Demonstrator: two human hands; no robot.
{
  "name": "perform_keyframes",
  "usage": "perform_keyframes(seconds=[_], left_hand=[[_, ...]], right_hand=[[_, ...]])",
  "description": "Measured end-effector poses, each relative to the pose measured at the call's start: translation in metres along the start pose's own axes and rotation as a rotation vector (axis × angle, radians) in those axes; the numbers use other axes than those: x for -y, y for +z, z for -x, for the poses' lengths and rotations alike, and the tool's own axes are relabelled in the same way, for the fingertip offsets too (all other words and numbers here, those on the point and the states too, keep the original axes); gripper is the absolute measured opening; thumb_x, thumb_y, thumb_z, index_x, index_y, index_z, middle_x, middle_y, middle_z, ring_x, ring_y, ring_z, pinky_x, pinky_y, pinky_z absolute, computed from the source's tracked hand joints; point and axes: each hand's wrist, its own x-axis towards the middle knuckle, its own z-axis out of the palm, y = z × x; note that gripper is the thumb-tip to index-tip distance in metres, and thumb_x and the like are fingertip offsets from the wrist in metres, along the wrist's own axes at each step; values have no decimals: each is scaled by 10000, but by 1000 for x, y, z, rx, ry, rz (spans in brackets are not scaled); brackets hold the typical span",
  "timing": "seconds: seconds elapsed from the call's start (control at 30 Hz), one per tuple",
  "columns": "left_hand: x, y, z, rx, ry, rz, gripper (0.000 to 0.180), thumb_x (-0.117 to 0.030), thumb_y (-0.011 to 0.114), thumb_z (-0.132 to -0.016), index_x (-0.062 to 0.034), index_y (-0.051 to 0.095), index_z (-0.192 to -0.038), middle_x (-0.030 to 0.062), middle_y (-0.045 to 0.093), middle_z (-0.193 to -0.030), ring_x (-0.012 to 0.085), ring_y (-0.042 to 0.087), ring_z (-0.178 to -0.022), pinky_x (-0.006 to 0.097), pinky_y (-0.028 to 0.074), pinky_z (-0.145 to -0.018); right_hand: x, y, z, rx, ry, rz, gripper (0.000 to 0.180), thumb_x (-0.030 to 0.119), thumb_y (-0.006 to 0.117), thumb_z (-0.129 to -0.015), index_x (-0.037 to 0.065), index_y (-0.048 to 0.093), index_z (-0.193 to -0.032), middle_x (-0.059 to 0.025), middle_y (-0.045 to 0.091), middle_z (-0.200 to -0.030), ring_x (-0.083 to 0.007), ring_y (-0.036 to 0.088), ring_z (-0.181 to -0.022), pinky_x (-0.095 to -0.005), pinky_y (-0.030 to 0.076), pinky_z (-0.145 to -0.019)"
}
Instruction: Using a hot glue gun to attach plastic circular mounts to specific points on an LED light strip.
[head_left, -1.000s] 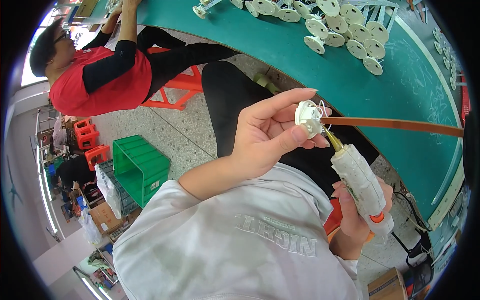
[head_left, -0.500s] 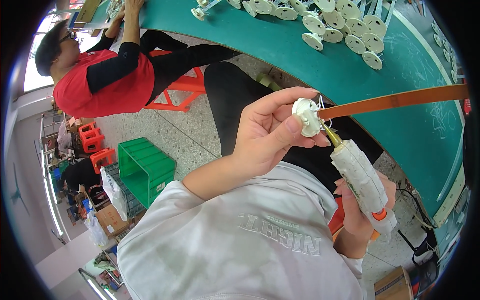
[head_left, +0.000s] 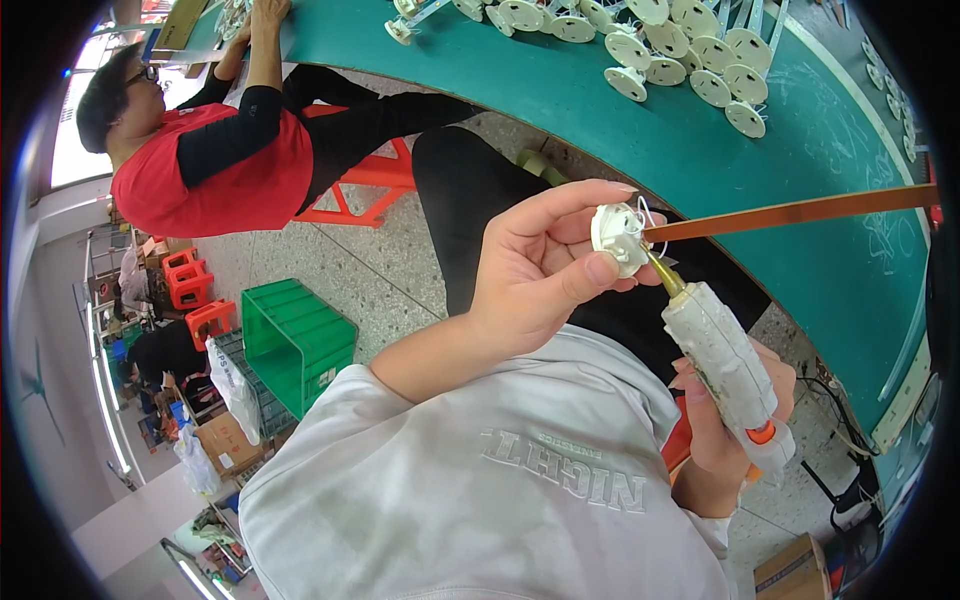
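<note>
A small white round part [head_left: 619, 238] is pinched in the left hand [head_left: 545, 270], the thumb pressed on its lower rim and the fingers curled over its top, so that it is held in the air, off the green table [head_left: 800, 160] and just below that table's near edge. Thin white wires [head_left: 648, 216] are seen looping out of its right side. The part is judged to be light, stiff moulded plastic, smooth enough to slip if it is squeezed loosely; the rim is the sound place to take hold, while the wires are best left untouched, since they look fine and easily pulled loose. The right hand [head_left: 722, 420] is clenched around a white glue gun [head_left: 728, 375] crusted with old glue, whose brass nozzle [head_left: 666, 277] is brought up against the part's lower right side. The nozzle is presumably hot, so fingers are better kept clear of it. An orange-brown strip [head_left: 800, 213] is seen running rightward from the part. More parts of the same kind [head_left: 690, 50] lie along the table's far edge, and a person in red [head_left: 200, 160] is seated at its left end.
</note>
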Motion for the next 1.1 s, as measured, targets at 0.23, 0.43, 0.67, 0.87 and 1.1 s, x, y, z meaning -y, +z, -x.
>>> perform_keyframes(seconds=[0.23,0.43,0.67,0.87,1.1], left_hand=[[-3,-1,1,24,-33,81,411,-68,556,-920,27,434,-1301,209,598,-1144,259,666,-923,307,567,-806],[-10,3,-3,-23,-210,36,582,-377,449,-970,39,325,-1358,290,572,-1145,244,676,-874,249,561,-734],[-8,2,-3,-12,-252,73,621,-421,406,-975,46,300,-1370,289,582,-1125,229,677,-826,239,554,-704],[-9,4,-4,0,-257,46,621,-429,393,-978,46,304,-1368,282,587,-1120,217,672,-829,242,548,-707],[-2,1,-4,49,-198,222,504,-311,413,-993,49,366,-1343,277,580,-1118,262,659,-940,284,569,-771]], right_hand=[[2,0,-1,-21,31,-13,319,-12,614,-777,-67,461,-1051,-200,636,-848,-180,638,-623,-271,519,-586],[10,14,-10,-270,185,-140,165,3,671,-555,-30,594,-697,-114,584,-611,-231,564,-493,-267,409,-437],[11,2,-9,-43,50,-7,247,25,628,-772,-52,537,-988,-144,648,-797,-207,637,-670,-303,504,-642],[10,3,-10,-93,37,-19,249,69,632,-780,-53,568,-988,-137,648,-791,-222,635,-691,-301,499,-642],[16,2,-14,-98,145,2,206,135,637,-752,-47,644,-849,-123,642,-728,-241,619,-635,-305,485,-590]])
